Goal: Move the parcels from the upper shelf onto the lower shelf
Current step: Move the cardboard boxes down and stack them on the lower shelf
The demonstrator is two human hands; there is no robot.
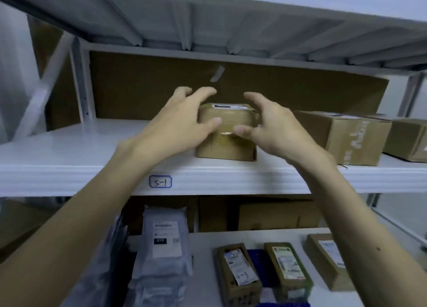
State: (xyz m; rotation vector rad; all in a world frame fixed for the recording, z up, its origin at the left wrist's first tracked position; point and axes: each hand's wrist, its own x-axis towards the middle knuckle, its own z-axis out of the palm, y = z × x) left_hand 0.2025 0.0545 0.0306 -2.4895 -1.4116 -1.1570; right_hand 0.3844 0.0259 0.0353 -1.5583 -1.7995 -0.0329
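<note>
Closest in, the lower shelf point(203, 239) already carries a fair load. A stack of grey mailer bags point(161, 249) lies at its left. Three small labelled cartons point(239, 274) sit in a row to the right, with something blue between the first two. Whether any of these came down from above, the view does not say.

Up a level, past the "S-1" tag point(160, 181) on the rail, is the upper shelf point(69, 149), and there is plenty left on it. The small cardboard box point(227, 144) stands near the front edge at the centre. A larger cardboard box point(346, 137) stands just to its right, and another brown box point(409, 142) sits at the frame's edge. So at least three parcels are waiting, and the job looks far from finished.

Now the action: both arms are up and framing the small box. The left hand point(182, 124) is at its left side, fingers point(203, 92) spread wide and arched over the top rear corner, with the thumb on the taped front face. The right hand point(270, 131) mirrors it at the right side, fingers point(254, 98) splayed and hooked above the top, thumb tip at the front tape. Neither hand looks clamped yet, and the box sits flat on the shelf. It reads as the moment of taking hold.

Behind it all, a brown cardboard sheet point(138, 87) lines the back of the bay.
</note>
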